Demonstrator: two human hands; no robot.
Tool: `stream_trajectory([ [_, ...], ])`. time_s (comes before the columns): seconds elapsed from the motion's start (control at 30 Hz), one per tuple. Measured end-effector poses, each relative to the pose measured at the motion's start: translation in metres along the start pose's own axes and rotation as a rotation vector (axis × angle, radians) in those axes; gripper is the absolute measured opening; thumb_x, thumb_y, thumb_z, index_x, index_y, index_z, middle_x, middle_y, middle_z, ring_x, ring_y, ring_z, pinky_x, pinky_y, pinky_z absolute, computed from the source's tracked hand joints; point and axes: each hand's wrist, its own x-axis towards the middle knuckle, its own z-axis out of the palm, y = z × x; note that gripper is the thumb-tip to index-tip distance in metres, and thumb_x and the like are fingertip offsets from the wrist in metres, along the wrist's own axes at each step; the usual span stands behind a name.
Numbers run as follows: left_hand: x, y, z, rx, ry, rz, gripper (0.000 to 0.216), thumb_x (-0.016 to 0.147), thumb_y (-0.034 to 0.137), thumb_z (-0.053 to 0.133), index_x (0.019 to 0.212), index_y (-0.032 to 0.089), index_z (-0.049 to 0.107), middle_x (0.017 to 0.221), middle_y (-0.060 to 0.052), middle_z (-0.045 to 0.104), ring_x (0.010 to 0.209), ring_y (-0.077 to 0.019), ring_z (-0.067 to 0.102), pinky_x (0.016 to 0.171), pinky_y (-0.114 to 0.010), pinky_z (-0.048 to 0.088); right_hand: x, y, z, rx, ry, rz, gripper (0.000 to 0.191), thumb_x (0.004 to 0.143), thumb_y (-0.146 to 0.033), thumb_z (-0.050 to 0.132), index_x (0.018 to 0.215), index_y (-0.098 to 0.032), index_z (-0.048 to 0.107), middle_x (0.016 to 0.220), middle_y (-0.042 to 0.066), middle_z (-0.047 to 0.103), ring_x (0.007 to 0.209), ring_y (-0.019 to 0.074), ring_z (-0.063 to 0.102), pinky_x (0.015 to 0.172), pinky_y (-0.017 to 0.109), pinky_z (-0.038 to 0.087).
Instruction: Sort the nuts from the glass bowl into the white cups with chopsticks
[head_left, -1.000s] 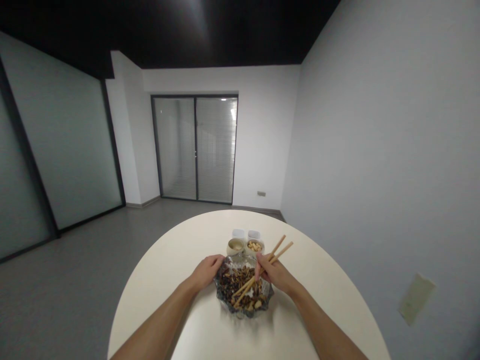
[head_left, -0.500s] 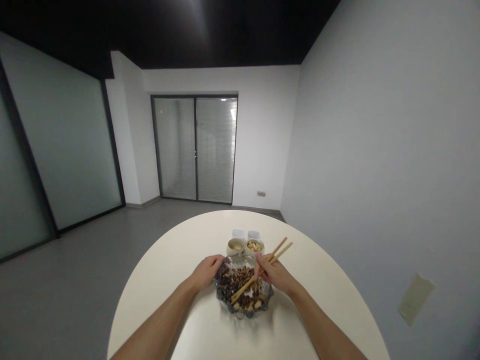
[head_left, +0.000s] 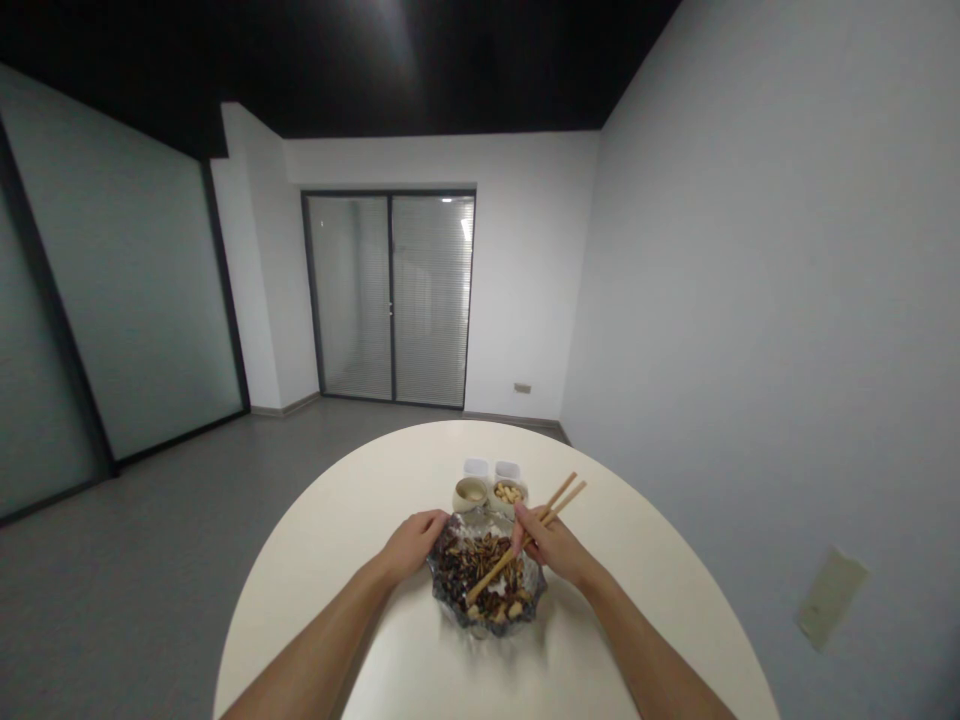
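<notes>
A clear glass bowl with a wavy rim stands on the table, filled with dark and brown dried bits and a few pale pieces. My left hand grips its left rim, fingers pressed together. In my right hand, over the bowl's right side, is a pair of wooden chopsticks. Their lower ends reach into the mix near the front of the bowl, close together. Just beyond the bowl sit a small beige bowl and a second small bowl holding pale nut-like pieces.
Two small white containers stand behind the small bowls. All of this rests on a round cream table. A white wall rises on the right, and a glass door is at the back.
The chopstick tips have drawn closer together and shifted slightly right within the mix. My left hand and the glass bowl have stayed in place.
</notes>
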Motion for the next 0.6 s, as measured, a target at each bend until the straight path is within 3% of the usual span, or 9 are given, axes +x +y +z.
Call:
stream_trajectory([
  [0.6,-0.001,0.002,-0.001,0.019,0.002,0.013,0.053,0.097,0.054,0.035,0.090,0.019,0.073,0.094,-0.005,0.075,0.092,-0.0229,0.064,0.084,-0.029,0.046,0.000,0.010,-0.010,-0.008,-0.028,0.023,0.077,0.091,-0.077,0.039,0.056,-0.016,0.070,0.037,-0.007,0.027,0.036,0.0077,0.024,0.040,0.024,0.016],
])
